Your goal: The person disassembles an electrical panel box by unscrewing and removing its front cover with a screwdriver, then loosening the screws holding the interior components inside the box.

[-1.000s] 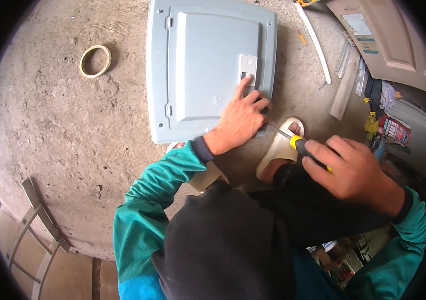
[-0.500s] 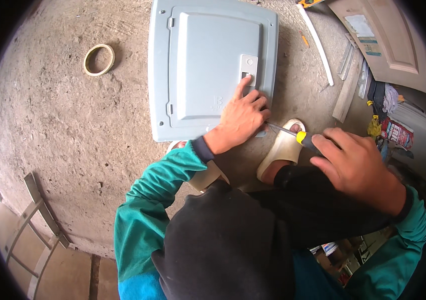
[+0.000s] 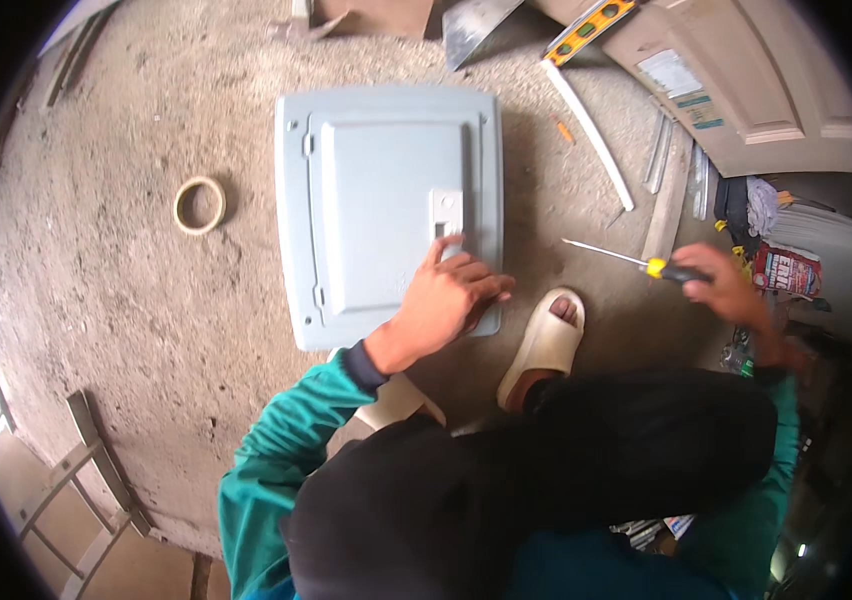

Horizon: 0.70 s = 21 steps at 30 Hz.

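Head view, the only feed I have: one pale blue-grey rectangular panel box (image 3: 371,160) with rounded corners lies on rough brown concrete floor (image 3: 116,300), a little toward 11 o'clock of my picture's centre. Its long axis runs close to 12-to-6. I count two hinges along its 9 o'clock side and one white rectangular latch plate (image 3: 447,205) toward its 3 o'clock side.

Two bare hands are in my picture. The left hand (image 3: 441,300) lies over the panel's lower part, index finger reaching toward 12 and touching the latch plate, the other fingers loosely bent; I see it pinching nothing. The right hand (image 3: 726,280), out at 3 o'clock and slightly blurred, has its fingers wrapped on the handle of one black-and-yellow screwdriver (image 3: 654,267) with a thin metal shaft. That tool points roughly toward 9:30, its tip well apart from the panel.

Around them I count one beige ring of tape (image 3: 180,208) at 10 o'clock, one yellow spirit level (image 3: 586,35) at 1, one slim white strip (image 3: 591,140) between 1 and 2, and two cream sandals (image 3: 538,350), at 4 and 6.
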Available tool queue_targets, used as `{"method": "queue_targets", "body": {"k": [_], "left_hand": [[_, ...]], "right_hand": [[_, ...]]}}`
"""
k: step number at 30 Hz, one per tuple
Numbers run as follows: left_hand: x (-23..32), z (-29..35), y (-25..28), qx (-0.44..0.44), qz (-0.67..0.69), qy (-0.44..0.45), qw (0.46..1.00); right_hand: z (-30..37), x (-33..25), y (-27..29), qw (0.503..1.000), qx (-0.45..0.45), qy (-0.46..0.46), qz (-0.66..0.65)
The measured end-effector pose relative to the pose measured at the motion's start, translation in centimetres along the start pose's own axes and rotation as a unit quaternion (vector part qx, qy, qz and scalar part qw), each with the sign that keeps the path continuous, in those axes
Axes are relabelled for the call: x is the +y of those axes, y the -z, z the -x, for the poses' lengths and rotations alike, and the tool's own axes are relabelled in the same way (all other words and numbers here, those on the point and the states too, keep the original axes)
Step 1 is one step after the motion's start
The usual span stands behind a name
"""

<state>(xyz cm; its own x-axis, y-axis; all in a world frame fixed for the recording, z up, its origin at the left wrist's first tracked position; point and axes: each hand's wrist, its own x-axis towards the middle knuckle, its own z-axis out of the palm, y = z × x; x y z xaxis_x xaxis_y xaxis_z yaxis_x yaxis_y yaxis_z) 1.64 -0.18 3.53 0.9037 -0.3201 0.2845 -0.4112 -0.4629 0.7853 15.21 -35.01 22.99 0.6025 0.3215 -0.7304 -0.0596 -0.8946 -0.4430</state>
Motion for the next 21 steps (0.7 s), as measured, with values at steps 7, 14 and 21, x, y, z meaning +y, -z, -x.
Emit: {"method": "queue_targets", "body": {"k": [7, 14, 21], "left_hand": [[-0.1, -8.6, 7.1, -0.170, -0.169, -0.144, 0.960], [-2.4, -19.1, -0.7, -0.352, -0.338, -0.196, 0.851], [-10.3, -21.8, -9.9, -0.309, -0.341, -0.168, 0.872]], "right_hand": [[-8.1, 16.0, -16.3, 0.974, 0.211, 0.068, -0.037], [-11.5, 17.9, -19.4, 0.941, 0.324, 0.093, 0.000], [-12.3, 17.4, -19.7, 0.926, 0.353, 0.131, -0.023]]}}
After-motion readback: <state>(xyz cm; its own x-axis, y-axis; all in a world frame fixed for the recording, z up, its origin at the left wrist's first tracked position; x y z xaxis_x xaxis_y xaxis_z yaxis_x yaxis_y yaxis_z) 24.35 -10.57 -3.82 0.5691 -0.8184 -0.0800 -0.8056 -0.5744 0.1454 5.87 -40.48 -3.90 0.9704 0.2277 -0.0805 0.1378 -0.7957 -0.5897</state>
